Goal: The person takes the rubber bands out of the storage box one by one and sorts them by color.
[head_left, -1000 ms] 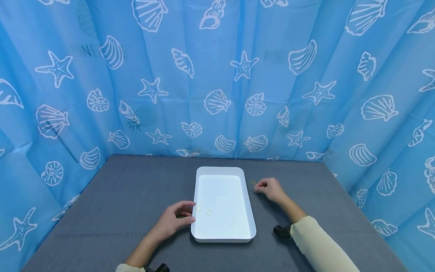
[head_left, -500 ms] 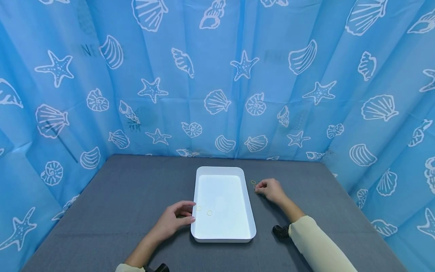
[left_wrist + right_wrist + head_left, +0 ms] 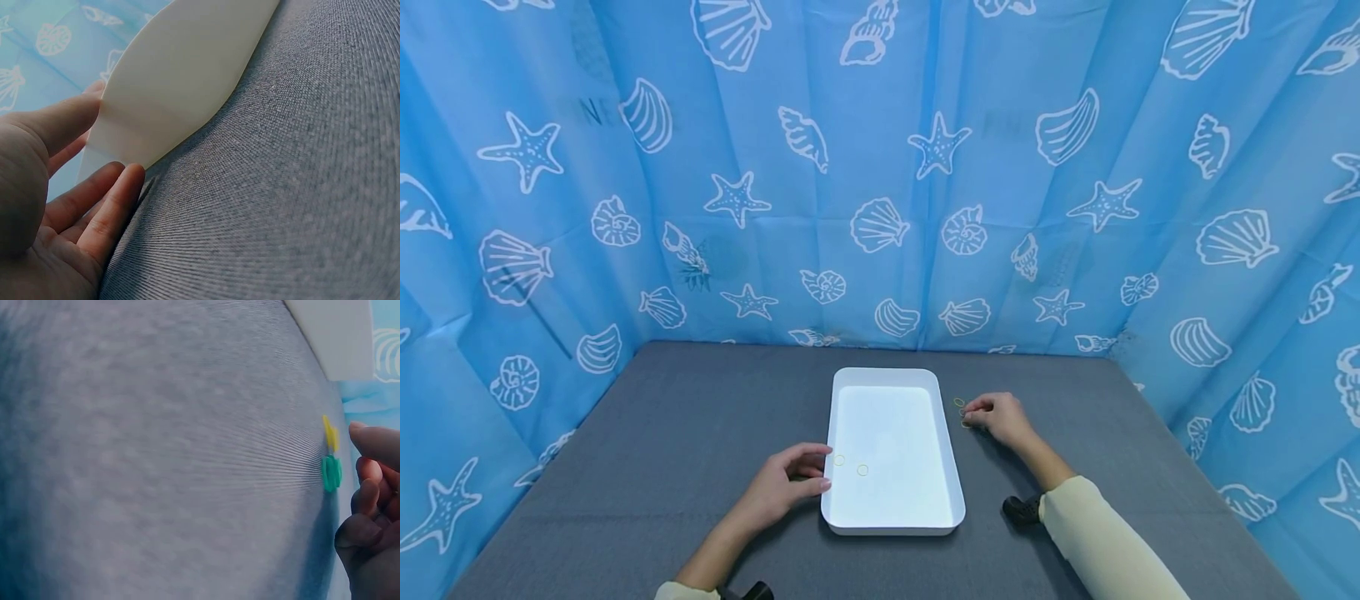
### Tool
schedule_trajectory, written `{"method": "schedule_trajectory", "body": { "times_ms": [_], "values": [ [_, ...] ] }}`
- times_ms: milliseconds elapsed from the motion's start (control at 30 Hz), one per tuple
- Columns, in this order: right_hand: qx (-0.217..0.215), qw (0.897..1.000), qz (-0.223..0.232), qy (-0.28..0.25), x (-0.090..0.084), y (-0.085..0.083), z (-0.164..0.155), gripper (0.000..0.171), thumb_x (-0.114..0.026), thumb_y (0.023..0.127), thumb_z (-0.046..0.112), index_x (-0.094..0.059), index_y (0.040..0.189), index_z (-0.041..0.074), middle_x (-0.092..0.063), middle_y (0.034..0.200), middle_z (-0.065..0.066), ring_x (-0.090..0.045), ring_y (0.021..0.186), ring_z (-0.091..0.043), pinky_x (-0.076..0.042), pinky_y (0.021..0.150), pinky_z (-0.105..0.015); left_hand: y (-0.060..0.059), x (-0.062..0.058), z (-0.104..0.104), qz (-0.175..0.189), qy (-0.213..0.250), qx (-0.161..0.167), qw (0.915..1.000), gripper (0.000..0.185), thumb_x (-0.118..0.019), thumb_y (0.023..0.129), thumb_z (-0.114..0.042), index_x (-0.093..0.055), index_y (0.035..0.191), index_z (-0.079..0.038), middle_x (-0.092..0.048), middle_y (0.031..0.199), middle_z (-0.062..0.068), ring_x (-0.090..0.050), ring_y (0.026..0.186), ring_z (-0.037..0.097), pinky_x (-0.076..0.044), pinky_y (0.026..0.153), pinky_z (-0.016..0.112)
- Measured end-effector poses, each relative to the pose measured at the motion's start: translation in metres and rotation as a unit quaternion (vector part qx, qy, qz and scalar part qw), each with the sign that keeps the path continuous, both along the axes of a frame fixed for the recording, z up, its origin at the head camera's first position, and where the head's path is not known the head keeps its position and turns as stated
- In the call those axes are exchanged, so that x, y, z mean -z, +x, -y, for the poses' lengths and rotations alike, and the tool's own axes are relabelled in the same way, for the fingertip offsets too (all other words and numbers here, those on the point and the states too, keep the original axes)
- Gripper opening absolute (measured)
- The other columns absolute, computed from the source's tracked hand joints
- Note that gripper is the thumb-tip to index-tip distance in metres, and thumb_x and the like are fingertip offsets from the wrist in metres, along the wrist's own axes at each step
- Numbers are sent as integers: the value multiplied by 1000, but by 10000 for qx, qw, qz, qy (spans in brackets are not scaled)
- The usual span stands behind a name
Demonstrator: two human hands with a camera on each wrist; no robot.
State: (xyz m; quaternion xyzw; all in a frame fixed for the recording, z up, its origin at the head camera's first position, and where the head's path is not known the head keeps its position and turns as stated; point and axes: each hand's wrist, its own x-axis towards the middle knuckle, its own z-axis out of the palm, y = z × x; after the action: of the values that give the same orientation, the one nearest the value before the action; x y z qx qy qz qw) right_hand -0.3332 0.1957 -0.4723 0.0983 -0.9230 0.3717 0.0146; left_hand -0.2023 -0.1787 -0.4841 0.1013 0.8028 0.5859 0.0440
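A white tray (image 3: 952, 467) lies in the middle of the grey table. Two small rings (image 3: 838, 459) (image 3: 862, 470) lie inside it near its left wall. My left hand (image 3: 790, 483) rests on the table with straight fingers (image 3: 109, 206) against the tray wall (image 3: 169, 94). My right hand (image 3: 997, 417) sits on the table just right of the tray. Its fingertips (image 3: 369, 487) are loosely curled beside a green ring (image 3: 331, 473) and a yellow ring (image 3: 330, 433), both flat on the cloth. Nothing shows between the fingers.
Blue curtains printed with shells (image 3: 880, 167) close off the table on three sides. A black wrist-camera mount (image 3: 1021, 508) hangs under my right sleeve. Grey cloth (image 3: 662, 417) stretches left of the tray.
My right hand has crept a little left toward the rings on the table. The left hand and the tray have not moved.
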Motion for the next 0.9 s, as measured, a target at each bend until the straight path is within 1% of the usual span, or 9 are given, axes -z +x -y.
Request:
{"method": "schedule_trajectory", "body": {
  "times_ms": [67,133,233,400,567,733,833,900],
  "values": [
    [20,9999,-76,-79,-2,-1,-2,6,-71,88,7,-73,89,1,-68,84,-6,-56,73,-17,-45,65,-32,-3,6,1,-21,16,-3,10000,46,-76,85,-15,-61,127,-6,-65,114,12,-61,94,21,-49,77,29],
    [73,9997,-154,-168,-4,-2,-3,7,-70,89,8,-73,90,1,-68,86,-7,-57,75,-17,-45,65,-32,-4,8,2,-41,37,4,10000,46,-77,85,-17,-61,127,-8,-65,113,11,-61,94,21,-49,77,29],
    [144,9993,-244,-255,-9,-2,-3,8,-70,90,9,-72,91,1,-68,87,-8,-57,76,-19,-45,65,-33,-4,9,2,-81,78,22,9999,46,-78,84,-18,-62,126,-8,-65,112,11,-61,94,22,-49,77,29],
    [258,9986,-214,-397,-19,-1,3,10,-69,90,11,-72,93,2,-68,87,-6,-58,77,-19,-46,66,-33,-4,9,2,-79,66,35,9999,46,-78,84,-18,-62,125,-8,-65,111,11,-61,94,22,-49,77,28],
    [257,9974,-33,-667,-29,1,16,12,-69,91,12,-71,95,1,-67,88,-7,-58,79,-21,-47,69,-36,-4,9,3,-79,64,48,9999,45,-77,84,-17,-62,125,-7,-65,111,12,-61,94,23,-49,77,28],
    [207,9942,324,-1007,-38,1,31,13,-68,92,11,-69,98,0,-66,91,-10,-59,85,-30,-49,76,-45,-4,9,4,-89,41,62,9999,45,-77,85,-18,-62,125,-7,-65,111,11,-61,94,22,-49,77,28],
    [170,9926,525,-1078,-41,0,39,13,-67,92,13,-69,99,1,-65,92,-9,-59,87,-33,-48,78,-48,-4,9,4,-80,56,83,9999,45,-77,85,-18,-62,125,-7,-65,111,12,-61,94,23,-49,77,28],
    [143,9921,610,-1087,-42,-2,45,12,-68,92,13,-69,98,3,-65,91,-8,-59,86,-31,-49,77,-46,-4,9,3,-68,68,86,9999,45,-77,84,-18,-61,126,-7,-65,111,12,-61,94,23,-49,77,29]
  ]
}}
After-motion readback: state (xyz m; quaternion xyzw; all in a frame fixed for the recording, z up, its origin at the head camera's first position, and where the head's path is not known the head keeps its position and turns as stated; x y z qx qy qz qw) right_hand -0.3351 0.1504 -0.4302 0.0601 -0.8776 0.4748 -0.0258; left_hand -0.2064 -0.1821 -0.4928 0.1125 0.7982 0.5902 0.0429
